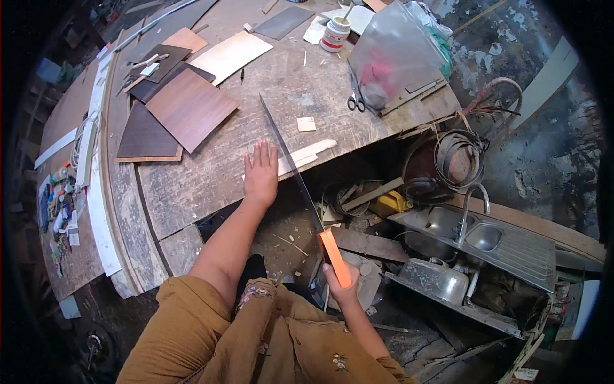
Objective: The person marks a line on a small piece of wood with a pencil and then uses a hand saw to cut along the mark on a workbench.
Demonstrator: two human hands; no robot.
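My left hand (261, 173) lies flat, fingers spread, on a pale strip of wood (306, 155) at the edge of the worn workbench (192, 185). My right hand (339, 283) grips the orange handle of a long hand saw (291, 160). The saw's dark blade runs up and to the left, across the pale strip, just right of my left hand's fingers. The blade tip reaches toward the middle of the bench.
Dark and light laminate boards (188, 107) lie on the bench at upper left, scissors (355, 99), a small jar (335, 33) and a plastic bag (393, 54) at the far right end. Below the bench sit scrap wood, a steel double sink (476, 233) and a rusty drum (441, 163).
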